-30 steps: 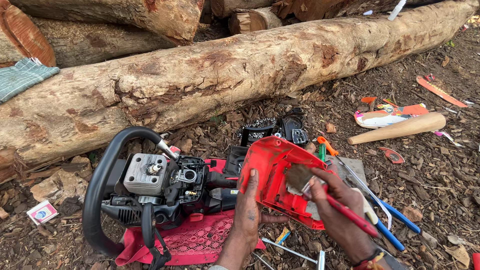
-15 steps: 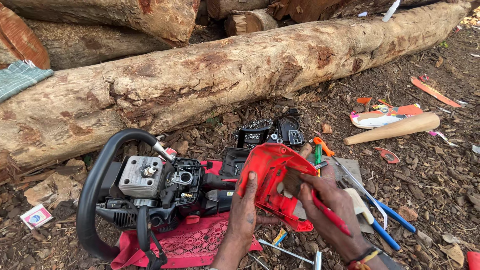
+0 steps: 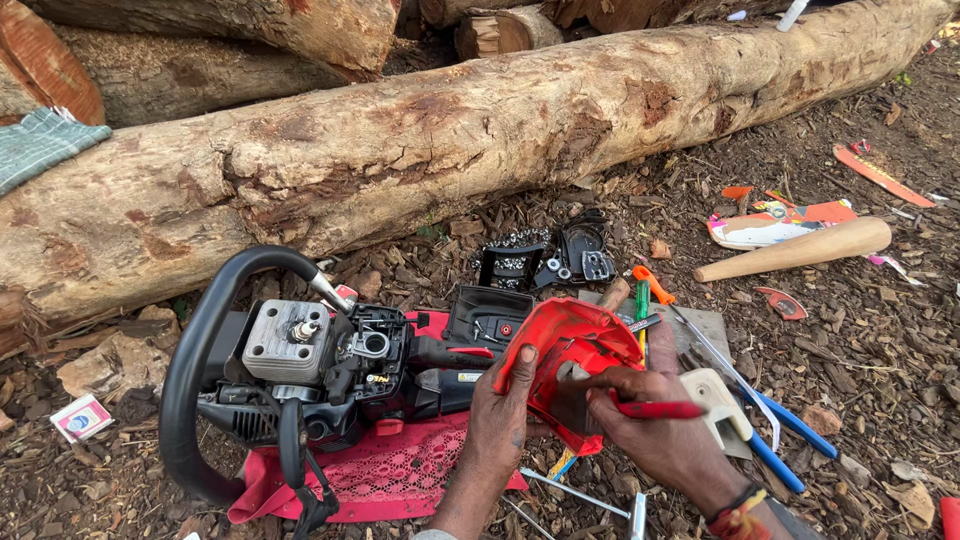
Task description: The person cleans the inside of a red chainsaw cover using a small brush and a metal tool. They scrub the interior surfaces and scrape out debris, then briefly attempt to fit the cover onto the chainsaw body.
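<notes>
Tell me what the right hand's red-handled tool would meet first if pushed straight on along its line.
Judging by one view, the right hand aims the red-handled tool leftward into the red cover, so it would meet the cover's inner face first, near the left hand.

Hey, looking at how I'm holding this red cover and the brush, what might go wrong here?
The red cover is propped only by your left hand, so it may slip. The brush in your right hand could flick debris into the exposed engine. Loose tools may get lost in the wood chips.
</notes>
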`<control>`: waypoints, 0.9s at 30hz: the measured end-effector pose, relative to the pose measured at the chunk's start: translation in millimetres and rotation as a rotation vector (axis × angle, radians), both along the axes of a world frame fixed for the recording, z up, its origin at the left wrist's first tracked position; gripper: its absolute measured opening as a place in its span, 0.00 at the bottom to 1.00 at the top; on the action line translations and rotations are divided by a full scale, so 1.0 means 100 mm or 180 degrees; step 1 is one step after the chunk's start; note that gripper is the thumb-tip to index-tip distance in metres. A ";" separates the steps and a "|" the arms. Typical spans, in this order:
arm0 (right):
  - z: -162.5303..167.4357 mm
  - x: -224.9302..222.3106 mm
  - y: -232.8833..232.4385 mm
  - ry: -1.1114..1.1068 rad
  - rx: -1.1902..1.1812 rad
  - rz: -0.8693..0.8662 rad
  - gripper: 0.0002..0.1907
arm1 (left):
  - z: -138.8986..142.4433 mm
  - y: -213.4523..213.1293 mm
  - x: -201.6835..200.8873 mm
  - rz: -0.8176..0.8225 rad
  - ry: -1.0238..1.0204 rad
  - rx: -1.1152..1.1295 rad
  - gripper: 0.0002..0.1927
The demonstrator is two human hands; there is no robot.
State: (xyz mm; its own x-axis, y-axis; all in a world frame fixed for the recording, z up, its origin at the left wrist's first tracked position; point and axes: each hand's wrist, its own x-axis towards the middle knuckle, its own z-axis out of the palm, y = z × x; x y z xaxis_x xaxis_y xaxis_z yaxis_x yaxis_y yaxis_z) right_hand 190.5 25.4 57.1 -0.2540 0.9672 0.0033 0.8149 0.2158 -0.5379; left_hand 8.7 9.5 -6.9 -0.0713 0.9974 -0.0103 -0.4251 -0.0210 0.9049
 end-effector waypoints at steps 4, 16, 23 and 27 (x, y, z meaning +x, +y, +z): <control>0.01 0.09 0.04 0.1285 -0.0081 -0.0422 0.14 | 0.03 -0.01 0.00 -0.0007 0.0006 -0.0609 0.42; 0.07 -0.08 -0.05 0.0721 0.0050 0.0943 0.16 | 0.27 -0.10 -0.15 0.0077 -0.0007 -0.0386 0.42; 0.21 0.10 -0.08 0.0302 0.0585 -0.0209 0.14 | 0.27 -0.04 -0.09 -0.0044 -0.0128 -0.0300 0.42; 0.07 0.01 -0.07 0.0920 0.0426 0.0191 0.12 | 0.25 -0.05 -0.11 0.0049 0.0092 -0.0538 0.42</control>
State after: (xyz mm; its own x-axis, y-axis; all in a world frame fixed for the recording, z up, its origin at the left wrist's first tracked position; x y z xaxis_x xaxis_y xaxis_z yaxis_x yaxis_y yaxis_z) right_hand 191.2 18.3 64.4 -0.2806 0.9367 0.2097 0.6163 0.3433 -0.7087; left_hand -2.2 4.1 18.0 -0.0892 0.9804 -0.1754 -0.3997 0.1261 0.9079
